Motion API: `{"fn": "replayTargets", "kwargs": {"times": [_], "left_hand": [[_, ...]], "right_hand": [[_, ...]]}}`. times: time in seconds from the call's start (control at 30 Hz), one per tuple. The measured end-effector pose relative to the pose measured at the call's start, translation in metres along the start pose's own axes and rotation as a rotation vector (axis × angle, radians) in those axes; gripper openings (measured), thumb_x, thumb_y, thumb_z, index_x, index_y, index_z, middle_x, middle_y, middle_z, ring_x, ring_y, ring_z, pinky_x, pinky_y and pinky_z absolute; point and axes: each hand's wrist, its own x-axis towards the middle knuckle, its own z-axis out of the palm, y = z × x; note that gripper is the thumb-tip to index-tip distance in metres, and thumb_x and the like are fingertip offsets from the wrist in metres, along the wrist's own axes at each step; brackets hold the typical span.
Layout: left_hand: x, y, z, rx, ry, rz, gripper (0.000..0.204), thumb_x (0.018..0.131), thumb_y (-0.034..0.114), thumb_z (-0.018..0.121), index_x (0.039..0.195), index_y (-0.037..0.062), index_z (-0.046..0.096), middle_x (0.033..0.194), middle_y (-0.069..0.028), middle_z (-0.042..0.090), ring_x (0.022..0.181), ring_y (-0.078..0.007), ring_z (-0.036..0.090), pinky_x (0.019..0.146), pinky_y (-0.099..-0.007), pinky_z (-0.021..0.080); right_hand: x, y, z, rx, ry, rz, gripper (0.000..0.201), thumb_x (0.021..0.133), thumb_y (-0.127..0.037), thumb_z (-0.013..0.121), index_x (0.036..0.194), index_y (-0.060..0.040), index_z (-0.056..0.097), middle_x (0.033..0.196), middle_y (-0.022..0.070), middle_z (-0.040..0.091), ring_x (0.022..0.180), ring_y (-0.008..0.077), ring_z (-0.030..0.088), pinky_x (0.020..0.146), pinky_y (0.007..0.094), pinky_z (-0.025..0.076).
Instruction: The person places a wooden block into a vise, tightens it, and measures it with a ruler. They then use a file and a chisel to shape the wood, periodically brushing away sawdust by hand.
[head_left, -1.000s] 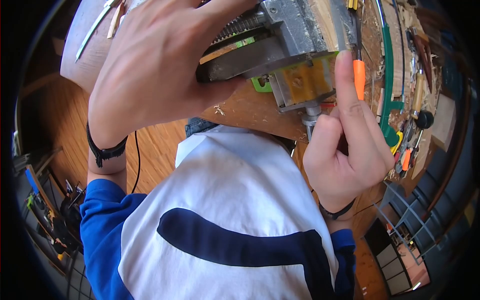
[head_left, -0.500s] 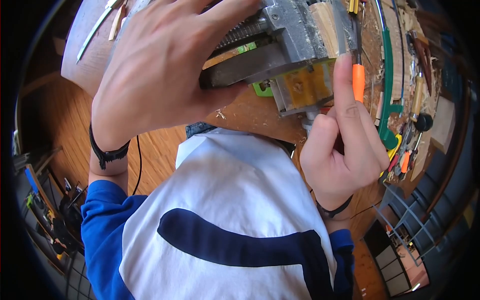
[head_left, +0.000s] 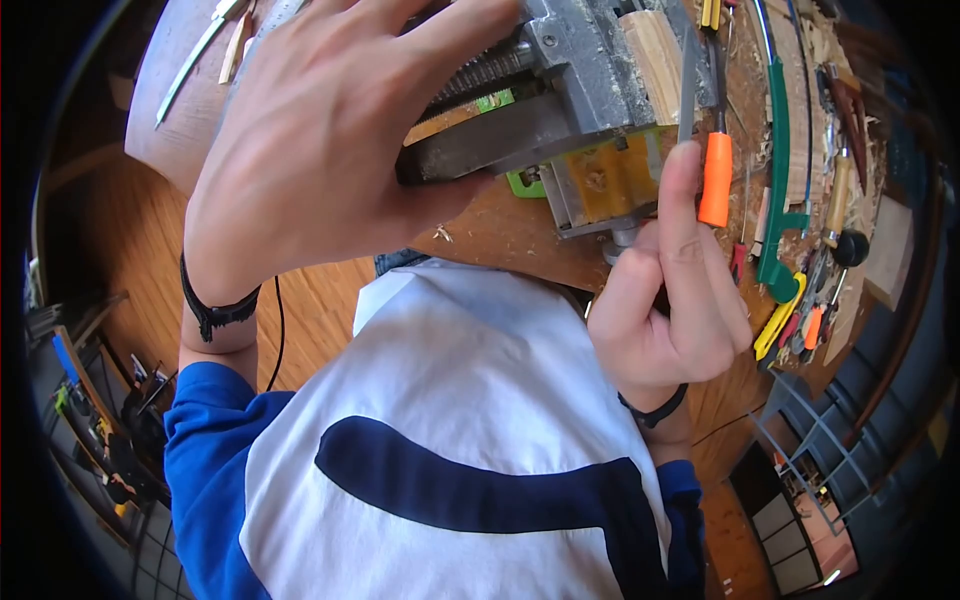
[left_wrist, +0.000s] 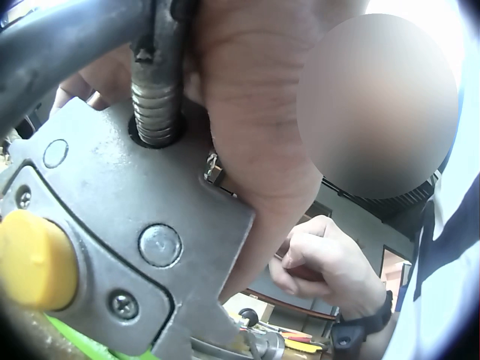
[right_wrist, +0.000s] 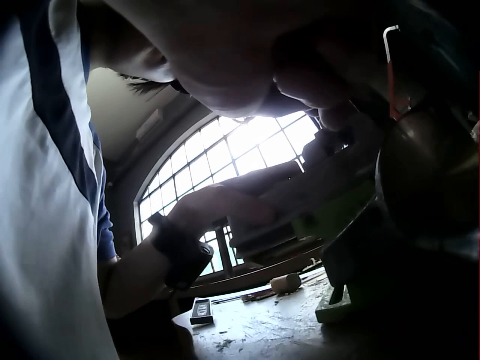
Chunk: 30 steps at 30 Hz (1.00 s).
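My left hand [head_left: 310, 150] grips the side of a grey metal vise [head_left: 590, 75], its thumb along the near edge and its fingers reaching over the top. In the left wrist view, the vise's end plate [left_wrist: 187, 199], with screws and a yellow knob, stands in front of that hand. A pale piece of wood [head_left: 652, 65] is clamped in the vise. Beside the wood, my right hand [head_left: 670, 300] holds a flat metal file [head_left: 688, 85] with its index finger stretched along the blade. The other fingers are curled, and the file's handle is hidden in them.
Right of the vise lie an orange-handled screwdriver [head_left: 715, 180], a green-handled saw [head_left: 775, 170], a yellow utility knife [head_left: 780, 318] and wood shavings. A wooden-handled tool [head_left: 838, 195] is farther right. A metal rule [head_left: 195, 60] lies at the upper left.
My right hand has drawn back towards my body with the file, and more of the blade and the wood shows. The left hand stays on the vise.
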Motion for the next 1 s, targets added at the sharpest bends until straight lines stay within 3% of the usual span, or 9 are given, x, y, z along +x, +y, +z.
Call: {"fn": "replayTargets", "kwargs": {"times": [0.1,0.2,0.4,0.5,0.6,0.8,0.9,1.0], "left_hand": [[0.008,0.019,0.001,0.125,0.012,-0.115,0.072,0.064,0.031,0.081,0.123,0.0013,0.054,0.099,-0.0165,0.052,0.088,-0.032,0.055,0.072,-0.0439,0.048],[0.0,-0.001,0.016,0.057,0.135,-0.001,0.072,0.063,0.032,0.081,0.122,0.0009,0.054,0.097,-0.0155,0.052,0.085,-0.0312,0.055,0.071,-0.0435,0.047],[0.003,-0.002,0.001,-0.024,0.04,0.034,0.071,0.062,0.032,0.081,0.12,0.0001,0.055,0.095,-0.0149,0.051,0.085,-0.031,0.054,0.07,-0.0428,0.046],[0.006,0.011,0.011,0.132,0.076,-0.058,0.07,0.062,0.033,0.082,0.118,0.0,0.055,0.094,-0.0146,0.051,0.085,-0.031,0.054,0.072,-0.0426,0.046],[0.003,0.002,0.011,0.082,0.098,0.01,0.069,0.062,0.034,0.082,0.116,0.0002,0.056,0.094,-0.0142,0.051,0.085,-0.0307,0.054,0.073,-0.0422,0.045],[0.001,0.006,0.011,0.099,0.096,-0.042,0.067,0.062,0.034,0.081,0.115,0.0007,0.057,0.094,-0.0139,0.051,0.086,-0.0307,0.054,0.073,-0.0424,0.045],[0.003,-0.001,0.002,-0.026,0.027,0.026,0.067,0.062,0.034,0.081,0.115,0.0008,0.057,0.095,-0.014,0.051,0.087,-0.0309,0.054,0.074,-0.0425,0.046],[0.002,0.005,0.013,0.13,0.066,-0.052,0.067,0.062,0.033,0.081,0.115,0.0009,0.057,0.096,-0.014,0.051,0.088,-0.0312,0.054,0.074,-0.0424,0.046]], "right_hand": [[0.002,0.006,0.004,0.005,0.018,-0.034,0.054,0.073,0.01,0.043,0.123,0.0143,0.061,0.066,0.0132,0.061,0.053,0.013,0.052,0.054,0.0258,0.047],[-0.006,0.01,0.002,0.022,0.002,-0.022,0.053,0.072,0.008,0.044,0.123,0.0151,0.061,0.066,0.0139,0.062,0.053,0.0137,0.055,0.055,0.0263,0.048],[-0.011,0.012,0.003,0.049,0.013,-0.04,0.054,0.071,0.009,0.045,0.122,0.0152,0.061,0.066,0.0145,0.063,0.052,0.0149,0.055,0.054,0.027,0.048],[0.005,0.012,0.008,0.056,0.056,-0.069,0.053,0.071,0.01,0.045,0.121,0.015,0.062,0.065,0.0145,0.062,0.051,0.0153,0.054,0.053,0.0273,0.048],[0.006,0.012,0.01,0.051,0.073,-0.076,0.053,0.071,0.011,0.044,0.121,0.0146,0.062,0.065,0.0146,0.062,0.05,0.0153,0.053,0.053,0.0273,0.048],[-0.017,0.015,-0.001,0.054,-0.005,-0.006,0.054,0.071,0.011,0.044,0.121,0.0139,0.062,0.066,0.0147,0.062,0.053,0.0145,0.054,0.054,0.0264,0.048],[-0.013,0.015,-0.001,0.057,-0.029,-0.016,0.053,0.071,0.011,0.044,0.121,0.0144,0.062,0.068,0.015,0.063,0.054,0.0142,0.056,0.055,0.0258,0.049],[0.005,0.012,-0.002,0.041,-0.035,-0.027,0.052,0.071,0.011,0.045,0.12,0.0149,0.062,0.071,0.0152,0.066,0.055,0.0137,0.057,0.056,0.0255,0.049]]}}
